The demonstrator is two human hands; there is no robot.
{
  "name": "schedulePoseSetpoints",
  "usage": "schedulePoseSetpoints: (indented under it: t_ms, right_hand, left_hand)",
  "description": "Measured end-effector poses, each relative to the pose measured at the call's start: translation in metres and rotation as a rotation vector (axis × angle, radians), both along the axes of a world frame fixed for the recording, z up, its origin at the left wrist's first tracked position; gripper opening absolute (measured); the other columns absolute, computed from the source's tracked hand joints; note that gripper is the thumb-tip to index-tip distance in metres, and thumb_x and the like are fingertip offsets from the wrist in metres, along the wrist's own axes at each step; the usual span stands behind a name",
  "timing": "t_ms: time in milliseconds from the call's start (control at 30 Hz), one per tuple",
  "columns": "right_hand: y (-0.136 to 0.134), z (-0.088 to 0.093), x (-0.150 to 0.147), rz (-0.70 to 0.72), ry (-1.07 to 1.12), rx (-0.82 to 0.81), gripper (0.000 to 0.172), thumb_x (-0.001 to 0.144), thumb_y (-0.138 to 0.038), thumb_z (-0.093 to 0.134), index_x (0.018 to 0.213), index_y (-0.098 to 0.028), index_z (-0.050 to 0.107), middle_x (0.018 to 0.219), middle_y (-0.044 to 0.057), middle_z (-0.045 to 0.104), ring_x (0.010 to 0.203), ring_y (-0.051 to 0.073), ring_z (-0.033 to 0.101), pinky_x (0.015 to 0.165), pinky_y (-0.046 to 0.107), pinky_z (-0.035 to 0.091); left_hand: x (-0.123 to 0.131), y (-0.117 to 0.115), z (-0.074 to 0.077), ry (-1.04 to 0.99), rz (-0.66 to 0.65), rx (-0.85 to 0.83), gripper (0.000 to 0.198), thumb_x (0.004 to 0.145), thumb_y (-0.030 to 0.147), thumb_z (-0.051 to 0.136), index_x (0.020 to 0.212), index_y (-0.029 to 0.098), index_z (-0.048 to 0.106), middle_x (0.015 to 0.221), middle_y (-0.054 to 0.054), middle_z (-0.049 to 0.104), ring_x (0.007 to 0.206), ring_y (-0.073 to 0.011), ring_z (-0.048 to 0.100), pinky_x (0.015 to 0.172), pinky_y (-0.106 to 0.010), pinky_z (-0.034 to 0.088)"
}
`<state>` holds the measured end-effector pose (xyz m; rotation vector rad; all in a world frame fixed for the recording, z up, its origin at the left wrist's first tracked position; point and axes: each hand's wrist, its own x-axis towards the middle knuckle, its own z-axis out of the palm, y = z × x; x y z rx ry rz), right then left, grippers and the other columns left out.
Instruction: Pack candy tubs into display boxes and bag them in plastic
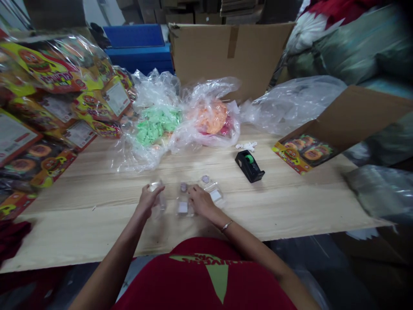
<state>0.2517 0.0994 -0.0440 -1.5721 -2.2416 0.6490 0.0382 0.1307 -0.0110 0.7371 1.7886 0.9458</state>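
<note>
My left hand [149,199] is closed on the edge of a clear plastic container [160,202], which stands tilted on the wooden table. My right hand [200,199] has its fingers bent and pressed together at the edge of a second clear plastic container [183,200] with a white label and a small round greyish piece. Just past that hand lies a third clear plastic container [215,194], also with a white label. A loose greyish round piece [205,178] rests above it. What the right fingertips pinch is partly hidden.
A black tape dispenser [249,166] stands right of centre, near small white pieces [247,146]. Plastic bags hold green pieces [158,125] and orange pieces [211,116]. Burger-toy boxes [54,69] are stacked left; an open display box [303,150] stands right, before a large carton [232,60].
</note>
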Motion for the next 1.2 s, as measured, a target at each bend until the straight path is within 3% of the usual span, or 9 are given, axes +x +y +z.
schedulePoseSetpoints:
  t_ms: [100, 167, 233, 300, 433, 567, 867, 1033, 1200]
  right_hand:
    - [0.000, -0.001, 0.003, -0.021, 0.014, -0.013, 0.026, 0.085, -0.004, 0.055, 0.107, -0.015, 0.060, 0.115, 0.012, 0.058, 0.097, 0.021, 0.059, 0.082, 0.030, 0.049]
    - [0.000, -0.004, 0.001, -0.027, 0.089, -0.006, 0.028, 0.083, -0.002, 0.055, 0.107, -0.015, 0.061, 0.115, 0.011, 0.057, 0.099, 0.021, 0.059, 0.083, 0.030, 0.049]
    - [0.000, -0.008, -0.001, -0.050, 0.210, 0.005, 0.029, 0.082, -0.001, 0.054, 0.106, -0.016, 0.061, 0.113, 0.010, 0.058, 0.099, 0.020, 0.058, 0.086, 0.030, 0.049]
    - [0.000, -0.014, -0.002, -0.113, 0.340, -0.004, 0.029, 0.081, 0.000, 0.052, 0.103, -0.017, 0.062, 0.108, 0.008, 0.059, 0.095, 0.018, 0.058, 0.085, 0.029, 0.049]
    - [-0.002, -0.024, 0.004, -0.261, 0.478, -0.041, 0.020, 0.080, -0.002, 0.053, 0.092, -0.016, 0.060, 0.092, 0.005, 0.061, 0.086, 0.018, 0.058, 0.080, 0.029, 0.047]
    - [-0.005, -0.026, 0.007, -0.272, 0.667, -0.172, 0.003, 0.086, -0.016, 0.057, 0.084, -0.017, 0.059, 0.078, 0.000, 0.061, 0.075, 0.015, 0.057, 0.071, 0.026, 0.045]
    - [0.002, -0.022, 0.009, -0.206, 1.076, -0.451, 0.029, 0.083, -0.045, 0.065, 0.080, -0.017, 0.059, 0.069, -0.003, 0.055, 0.063, 0.012, 0.053, 0.059, 0.023, 0.046]
    - [0.005, -0.011, 0.021, -0.212, 0.759, -0.272, 0.005, 0.083, -0.019, 0.061, 0.087, -0.017, 0.059, 0.073, -0.002, 0.059, 0.068, 0.014, 0.056, 0.065, 0.026, 0.048]
    - [0.005, 0.005, 0.034, -0.108, 0.244, 0.098, 0.033, 0.083, -0.015, 0.066, 0.115, -0.014, 0.060, 0.107, 0.012, 0.064, 0.100, 0.024, 0.058, 0.091, 0.038, 0.047]
  left_hand:
    - [-0.003, -0.007, 0.001, 0.627, -0.115, 0.173, 0.089, 0.061, 0.036, 0.080, 0.139, 0.013, 0.043, 0.157, -0.025, 0.023, 0.144, -0.0457, 0.016, 0.111, -0.059, 0.024]
    - [0.009, -0.020, -0.001, 0.890, -0.325, 0.368, 0.076, 0.072, 0.039, 0.071, 0.139, 0.012, 0.044, 0.158, -0.024, 0.022, 0.146, -0.0421, 0.016, 0.116, -0.058, 0.015]
    - [0.028, -0.034, -0.005, 0.814, -0.547, 0.466, 0.067, 0.076, 0.040, 0.067, 0.134, 0.013, 0.049, 0.150, -0.024, 0.037, 0.142, -0.0387, 0.029, 0.117, -0.051, 0.019]
    - [0.047, -0.044, -0.009, 0.653, -0.647, 0.389, 0.062, 0.072, 0.043, 0.070, 0.125, 0.014, 0.055, 0.141, -0.024, 0.048, 0.137, -0.0392, 0.036, 0.115, -0.048, 0.024]
    - [0.064, -0.047, -0.016, 0.560, -0.579, 0.194, 0.066, 0.062, 0.051, 0.077, 0.114, 0.018, 0.056, 0.138, -0.023, 0.050, 0.136, -0.0423, 0.036, 0.113, -0.050, 0.024]
    - [0.064, -0.040, -0.023, 0.480, -0.552, 0.269, 0.064, 0.056, 0.048, 0.081, 0.108, 0.019, 0.058, 0.130, -0.020, 0.055, 0.133, -0.0400, 0.039, 0.114, -0.046, 0.024]
    - [0.069, -0.049, -0.013, -0.187, -0.383, 0.100, 0.075, 0.054, 0.051, 0.083, 0.114, 0.015, 0.056, 0.094, -0.009, 0.064, 0.091, -0.0269, 0.062, 0.078, -0.035, 0.047]
    - [0.063, -0.049, 0.000, -0.399, -0.263, 0.034, 0.066, 0.052, 0.051, 0.082, 0.104, 0.019, 0.059, 0.095, -0.005, 0.062, 0.091, -0.0246, 0.060, 0.063, -0.029, 0.048]
    - [0.051, -0.046, 0.010, -0.216, -0.229, 0.030, 0.062, 0.053, 0.054, 0.079, 0.101, 0.019, 0.061, 0.098, -0.007, 0.063, 0.100, -0.0256, 0.058, 0.068, -0.027, 0.046]
